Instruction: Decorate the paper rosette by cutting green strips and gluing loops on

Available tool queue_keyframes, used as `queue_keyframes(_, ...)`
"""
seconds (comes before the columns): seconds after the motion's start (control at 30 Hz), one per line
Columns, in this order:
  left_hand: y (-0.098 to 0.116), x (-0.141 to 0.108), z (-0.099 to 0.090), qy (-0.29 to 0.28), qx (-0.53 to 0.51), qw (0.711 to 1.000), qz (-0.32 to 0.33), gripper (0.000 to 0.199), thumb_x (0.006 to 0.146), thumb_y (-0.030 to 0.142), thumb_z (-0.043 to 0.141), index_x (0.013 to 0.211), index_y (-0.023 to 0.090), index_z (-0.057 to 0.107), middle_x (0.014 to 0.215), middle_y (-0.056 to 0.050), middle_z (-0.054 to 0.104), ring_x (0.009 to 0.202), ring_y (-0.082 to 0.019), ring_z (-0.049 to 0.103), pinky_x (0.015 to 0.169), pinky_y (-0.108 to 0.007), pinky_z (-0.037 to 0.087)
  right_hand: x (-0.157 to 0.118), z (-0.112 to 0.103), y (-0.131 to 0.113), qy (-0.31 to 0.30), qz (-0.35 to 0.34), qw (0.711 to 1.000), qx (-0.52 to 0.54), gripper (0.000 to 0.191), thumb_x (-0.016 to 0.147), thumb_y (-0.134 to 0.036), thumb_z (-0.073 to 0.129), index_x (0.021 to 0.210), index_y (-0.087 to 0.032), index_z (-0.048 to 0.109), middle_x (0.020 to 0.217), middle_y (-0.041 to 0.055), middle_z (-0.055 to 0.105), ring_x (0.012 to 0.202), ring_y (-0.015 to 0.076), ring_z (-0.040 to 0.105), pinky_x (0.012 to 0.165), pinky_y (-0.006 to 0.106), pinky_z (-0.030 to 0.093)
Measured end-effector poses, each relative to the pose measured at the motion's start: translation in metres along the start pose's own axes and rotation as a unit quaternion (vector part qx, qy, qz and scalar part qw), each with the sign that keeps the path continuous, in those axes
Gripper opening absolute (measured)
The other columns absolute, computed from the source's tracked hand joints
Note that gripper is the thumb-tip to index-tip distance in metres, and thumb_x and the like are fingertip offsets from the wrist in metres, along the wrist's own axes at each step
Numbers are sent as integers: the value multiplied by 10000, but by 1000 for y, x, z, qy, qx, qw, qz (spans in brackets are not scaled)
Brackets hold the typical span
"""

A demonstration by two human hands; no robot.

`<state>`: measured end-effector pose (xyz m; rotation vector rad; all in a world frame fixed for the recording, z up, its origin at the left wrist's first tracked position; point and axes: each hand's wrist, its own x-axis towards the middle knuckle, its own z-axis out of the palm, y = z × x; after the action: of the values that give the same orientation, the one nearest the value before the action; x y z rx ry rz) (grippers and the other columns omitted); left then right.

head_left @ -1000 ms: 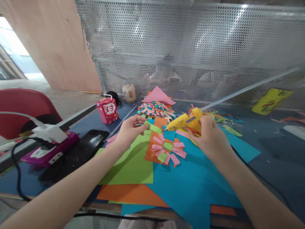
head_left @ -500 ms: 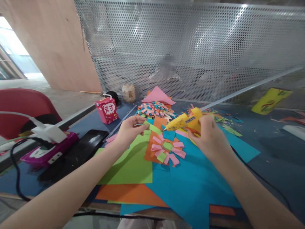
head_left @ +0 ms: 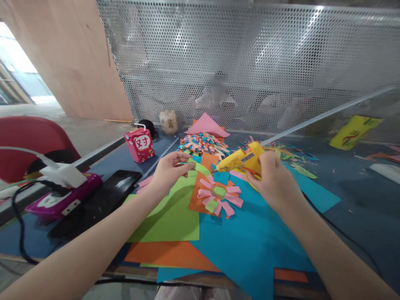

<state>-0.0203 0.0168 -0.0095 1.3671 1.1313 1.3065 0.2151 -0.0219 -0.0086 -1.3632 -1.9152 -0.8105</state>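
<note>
Between thumb and fingers, my left hand (head_left: 173,170) pinches a light green paper strip (head_left: 201,167) by one end. My right hand (head_left: 276,177) is wrapped round the handle of a yellow hot glue gun (head_left: 239,160), with a long glue stick (head_left: 325,112) out of its back. The gun's nozzle meets or nearly meets the strip's free end. Just below the nozzle lies a paper flower (head_left: 233,198) with pink looped petals, a green centre and one green piece, over orange and blue paper.
Green paper (head_left: 170,216) and blue paper (head_left: 246,246) cover the near table. A pile of cut strips (head_left: 204,143) lies behind. On the left are a red drink box (head_left: 139,144), a black phone (head_left: 120,185) and a purple power strip (head_left: 79,191). A perforated metal screen (head_left: 243,54) stands behind.
Hardly anything differs. Both hands keep their grips on the strip and the glue gun, and the nozzle stays at the strip's end; the view has shifted very slightly.
</note>
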Motion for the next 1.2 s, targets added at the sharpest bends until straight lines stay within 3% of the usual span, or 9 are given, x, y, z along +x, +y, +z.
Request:
queue_keyframes(0.67,2,-1,1,1,-19,1000,-11,291,540,224,723,769,126,572,645,2,587,534,-98,569,446,-203,413,1,0,2,-29,48,998,35,175,779,-308,449,823,-220,304,829,75,472,757,229,531,561,325,447)
queue_keyframes(0.8,5,-4,2,-14,-69,997,-22,296,530,220,732,768,132,580,646,10,590,525,-79,550,458,-195,411,5,0,9,-50,127,990,19,242,717,-334,523,804,-208,335,818,85,490,697,230,533,523,326,430)
queue_keyframes(0.93,3,-4,1,-34,-135,990,-26,277,548,190,728,781,140,588,662,24,586,554,-58,546,483,-169,418,9,-1,35,-77,278,958,-6,367,645,-415,573,861,-166,411,788,116,532,676,259,549,527,360,431)
queue_keyframes(1.03,0,-2,-1,-36,-174,983,-36,261,558,178,727,779,142,594,650,28,583,558,-56,549,498,-165,436,4,2,70,-104,382,918,-34,428,642,-432,542,926,-119,474,771,154,566,701,302,566,552,403,434)
queue_keyframes(1.1,-1,-2,-1,-33,-186,981,-47,263,552,183,733,773,141,597,645,21,593,556,-63,554,503,-171,448,-4,8,94,-154,437,886,-34,436,631,-447,531,911,-112,526,724,168,580,692,325,569,539,413,426)
queue_keyframes(1.2,-1,-2,0,-31,-197,978,-57,272,537,177,743,767,142,601,643,15,604,552,-63,554,512,-173,460,-18,16,123,-175,438,882,-20,365,609,-420,556,803,-112,594,672,196,586,690,350,571,538,425,417)
